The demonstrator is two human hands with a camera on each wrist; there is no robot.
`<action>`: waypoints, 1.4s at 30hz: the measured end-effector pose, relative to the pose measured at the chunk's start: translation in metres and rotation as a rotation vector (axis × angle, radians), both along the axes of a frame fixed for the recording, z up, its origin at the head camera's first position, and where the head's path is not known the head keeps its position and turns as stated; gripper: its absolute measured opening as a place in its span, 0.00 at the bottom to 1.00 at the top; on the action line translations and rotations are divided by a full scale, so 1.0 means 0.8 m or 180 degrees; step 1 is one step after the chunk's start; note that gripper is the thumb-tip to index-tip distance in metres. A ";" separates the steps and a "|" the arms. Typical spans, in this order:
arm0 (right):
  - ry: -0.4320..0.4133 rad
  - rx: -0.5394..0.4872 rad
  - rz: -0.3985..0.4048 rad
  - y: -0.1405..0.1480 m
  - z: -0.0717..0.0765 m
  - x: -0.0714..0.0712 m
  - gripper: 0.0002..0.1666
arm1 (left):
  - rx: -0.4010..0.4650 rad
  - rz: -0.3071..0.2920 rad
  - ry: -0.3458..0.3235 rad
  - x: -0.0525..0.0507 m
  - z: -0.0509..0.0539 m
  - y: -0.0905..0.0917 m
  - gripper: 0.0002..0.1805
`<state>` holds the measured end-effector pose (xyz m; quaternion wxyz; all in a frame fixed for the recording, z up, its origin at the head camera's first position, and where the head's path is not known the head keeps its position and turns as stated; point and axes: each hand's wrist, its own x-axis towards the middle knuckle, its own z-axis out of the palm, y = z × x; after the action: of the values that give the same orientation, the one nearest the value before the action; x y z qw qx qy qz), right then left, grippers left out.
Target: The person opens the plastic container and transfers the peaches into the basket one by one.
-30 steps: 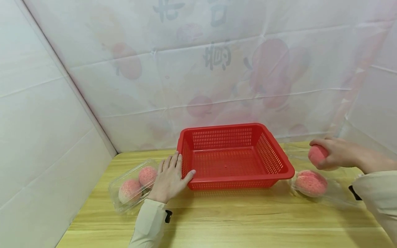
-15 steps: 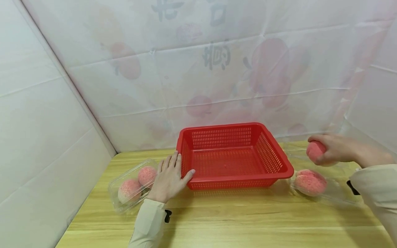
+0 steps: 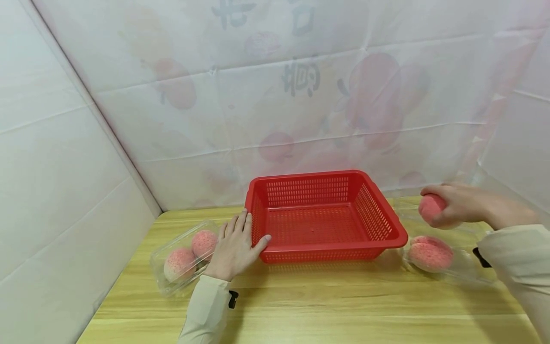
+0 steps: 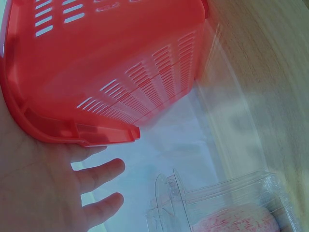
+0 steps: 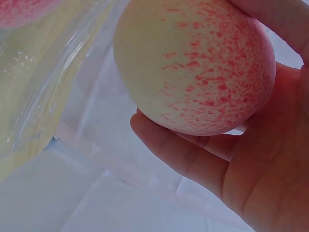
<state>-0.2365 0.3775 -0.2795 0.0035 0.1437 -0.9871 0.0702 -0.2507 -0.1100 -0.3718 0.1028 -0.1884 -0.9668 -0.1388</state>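
Note:
My right hand [image 3: 461, 205] grips a pink and cream peach [image 5: 193, 67] between thumb and fingers, raised above a clear plastic box [image 3: 466, 267] on the right. A second peach [image 3: 430, 253] lies in that box. With its fingers straight, my left hand [image 3: 235, 246] rests on the left rim of a red slotted basket [image 3: 315, 249]; in the left wrist view the palm lies against the basket's rim. Nothing lies inside the basket.
Left of my left hand, another clear plastic box [image 3: 161, 282] holds two peaches [image 3: 179, 265]. The wooden table [image 3: 326, 306] meets a white printed cloth wall [image 3: 206, 143] behind the basket. Another white wall [image 3: 64, 200] stands at the left.
My right hand has shifted slightly left and up with the peach in its grip. The left hand and basket have stayed in place.

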 end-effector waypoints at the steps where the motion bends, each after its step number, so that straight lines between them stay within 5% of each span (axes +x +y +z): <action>1: 0.0003 -0.0004 0.0003 -0.001 0.000 -0.001 0.39 | 0.0001 -0.0001 -0.0004 0.000 0.000 0.000 0.45; 14: -0.0078 -0.0228 -0.0047 -0.010 -0.001 -0.008 0.40 | -0.0010 -0.0014 -0.0038 0.000 0.003 -0.001 0.45; 42: -0.0127 -0.0193 -0.0019 -0.033 0.011 -0.015 0.37 | -0.0003 -0.0004 -0.0019 0.000 0.002 -0.001 0.45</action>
<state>-0.2484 0.3508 -0.2710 -0.0116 0.1392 -0.9848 0.1030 -0.2506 -0.1105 -0.3704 0.0998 -0.1886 -0.9670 -0.1389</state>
